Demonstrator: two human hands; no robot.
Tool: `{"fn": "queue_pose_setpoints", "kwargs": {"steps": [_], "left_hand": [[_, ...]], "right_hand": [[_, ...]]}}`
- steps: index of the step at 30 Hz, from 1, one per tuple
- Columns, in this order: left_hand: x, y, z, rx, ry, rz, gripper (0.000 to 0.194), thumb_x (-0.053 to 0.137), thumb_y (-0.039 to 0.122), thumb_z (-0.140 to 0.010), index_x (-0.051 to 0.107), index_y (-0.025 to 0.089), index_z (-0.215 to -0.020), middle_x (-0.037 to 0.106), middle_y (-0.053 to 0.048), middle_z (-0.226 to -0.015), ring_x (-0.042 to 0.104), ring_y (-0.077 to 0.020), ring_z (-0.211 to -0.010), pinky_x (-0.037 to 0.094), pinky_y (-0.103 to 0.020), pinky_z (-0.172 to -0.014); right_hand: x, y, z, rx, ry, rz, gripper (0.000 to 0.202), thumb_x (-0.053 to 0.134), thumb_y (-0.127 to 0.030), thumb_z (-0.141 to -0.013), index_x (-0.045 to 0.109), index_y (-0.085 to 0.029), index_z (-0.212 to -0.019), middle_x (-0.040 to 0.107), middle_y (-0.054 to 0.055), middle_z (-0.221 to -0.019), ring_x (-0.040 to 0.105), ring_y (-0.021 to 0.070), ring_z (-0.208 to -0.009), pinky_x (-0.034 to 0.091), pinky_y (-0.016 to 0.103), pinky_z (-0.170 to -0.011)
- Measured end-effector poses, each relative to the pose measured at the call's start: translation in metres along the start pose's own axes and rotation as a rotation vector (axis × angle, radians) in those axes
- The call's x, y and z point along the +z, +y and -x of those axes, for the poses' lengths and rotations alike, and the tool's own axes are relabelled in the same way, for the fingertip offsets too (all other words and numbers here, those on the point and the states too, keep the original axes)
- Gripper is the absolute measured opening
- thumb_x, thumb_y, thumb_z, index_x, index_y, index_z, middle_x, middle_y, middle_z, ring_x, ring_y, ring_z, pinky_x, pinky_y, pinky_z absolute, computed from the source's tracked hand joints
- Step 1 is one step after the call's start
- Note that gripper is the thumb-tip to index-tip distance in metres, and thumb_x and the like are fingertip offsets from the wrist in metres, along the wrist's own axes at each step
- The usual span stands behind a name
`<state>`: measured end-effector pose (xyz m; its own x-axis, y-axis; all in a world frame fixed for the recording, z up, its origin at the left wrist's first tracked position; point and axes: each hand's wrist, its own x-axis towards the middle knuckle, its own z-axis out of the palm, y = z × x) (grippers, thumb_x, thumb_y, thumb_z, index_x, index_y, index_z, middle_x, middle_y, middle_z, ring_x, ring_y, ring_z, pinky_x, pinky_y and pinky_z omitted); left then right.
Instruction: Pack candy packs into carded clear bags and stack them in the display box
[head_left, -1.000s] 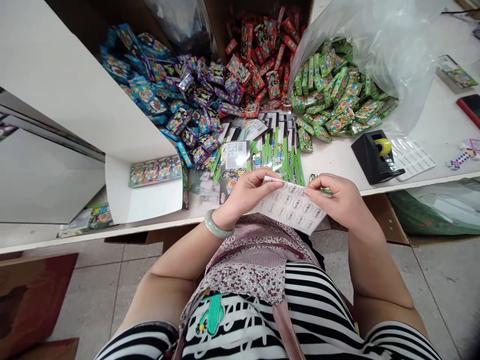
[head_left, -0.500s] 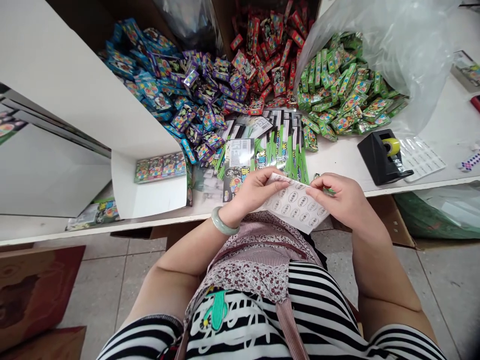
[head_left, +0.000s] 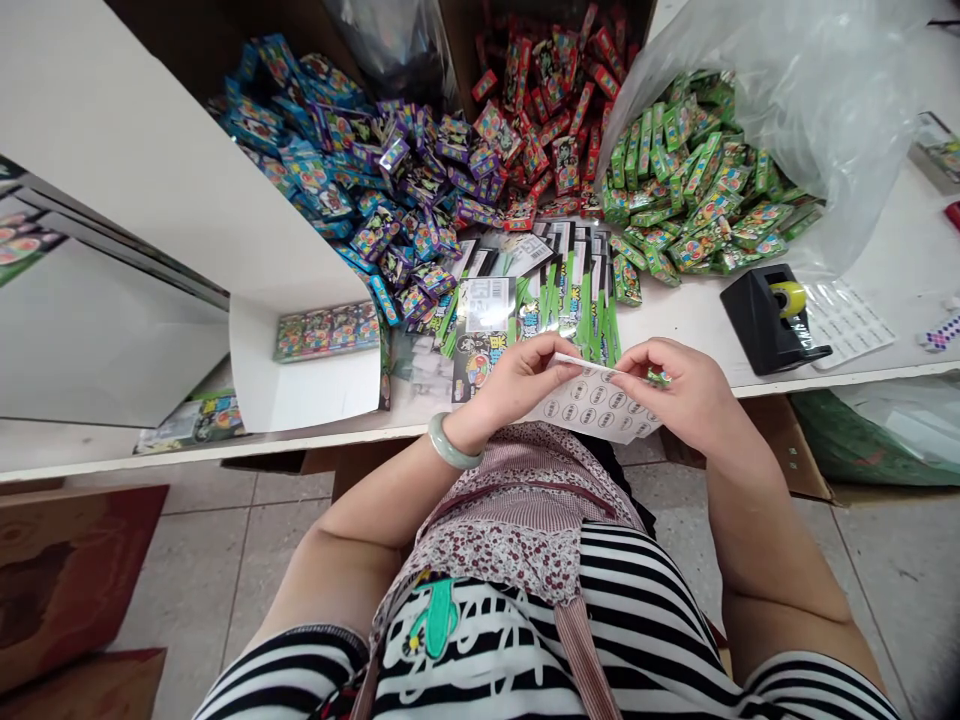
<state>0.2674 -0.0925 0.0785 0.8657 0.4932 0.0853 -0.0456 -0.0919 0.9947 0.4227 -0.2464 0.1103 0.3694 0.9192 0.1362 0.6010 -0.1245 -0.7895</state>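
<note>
A white sheet of round printed stickers (head_left: pixel 589 408) is stretched between my two hands at the table's front edge. My left hand (head_left: pixel 531 380), with a pale bangle on the wrist, pinches its upper left part between thumb and fingers. At the upper right, my right hand (head_left: pixel 675 392) pinches the same sheet. A bit of a small green packet (head_left: pixel 658 378) shows by the right fingers; whether it is held or lies behind them I cannot tell. Just beyond my left hand lies a black printed card (head_left: pixel 484 315), beside a spread of green-edged cards (head_left: pixel 574 285).
Heaped at the back are blue packets (head_left: pixel 315 180), purple packets (head_left: pixel 427 185), red packets (head_left: pixel 551 120) and green packets (head_left: pixel 712 190) in a clear bag (head_left: pixel 832 120). A black tape dispenser (head_left: pixel 765 325) stands right, by another sticker sheet (head_left: pixel 851 320). An open white carton (head_left: pixel 307 400) holds packets at left.
The sticker sheet has tipped, its lower edge rising toward the table so it looks shorter. Both hands keep their pinch, with the fingers shifted slightly. The whole view has moved a little.
</note>
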Motion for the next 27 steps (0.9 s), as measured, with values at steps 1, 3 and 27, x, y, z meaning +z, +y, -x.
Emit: {"fn": "queue_pose_setpoints", "kwargs": {"steps": [1, 3, 27], "left_hand": [[-0.0003, -0.0005, -0.0004, 0.028, 0.005, -0.007, 0.007, 0.07, 0.025, -0.08, 0.066, 0.019, -0.078, 0.062, 0.0, -0.076, 0.056, -0.0101, -0.073, 0.046, -0.025, -0.068], [-0.0009, -0.0009, -0.0013, 0.068, 0.019, -0.018, 0.006, 0.07, 0.022, -0.079, 0.066, 0.019, -0.076, 0.063, 0.0, -0.076, 0.057, -0.0103, -0.076, 0.046, -0.025, -0.073], [-0.0027, -0.0002, 0.0007, -0.011, 0.034, -0.089, 0.015, 0.068, 0.032, -0.083, 0.066, 0.018, -0.076, 0.061, 0.0, -0.075, 0.054, -0.0101, -0.07, 0.044, -0.025, -0.065]], "right_hand": [[0.0006, 0.0001, -0.0001, 0.012, -0.006, -0.001, 0.006, 0.064, -0.026, -0.086, 0.067, -0.022, -0.082, 0.067, 0.002, -0.079, 0.06, 0.0187, -0.072, 0.044, 0.029, -0.059], [0.0016, 0.0005, -0.0008, 0.03, -0.008, -0.004, 0.004, 0.065, -0.025, -0.085, 0.067, -0.022, -0.082, 0.067, 0.002, -0.08, 0.06, 0.0186, -0.073, 0.044, 0.029, -0.06], [0.0089, 0.0051, -0.0023, -0.035, 0.08, -0.025, 0.005, 0.067, -0.02, -0.086, 0.068, -0.025, -0.084, 0.067, 0.0, -0.079, 0.063, 0.0186, -0.075, 0.048, 0.03, -0.066]]}}
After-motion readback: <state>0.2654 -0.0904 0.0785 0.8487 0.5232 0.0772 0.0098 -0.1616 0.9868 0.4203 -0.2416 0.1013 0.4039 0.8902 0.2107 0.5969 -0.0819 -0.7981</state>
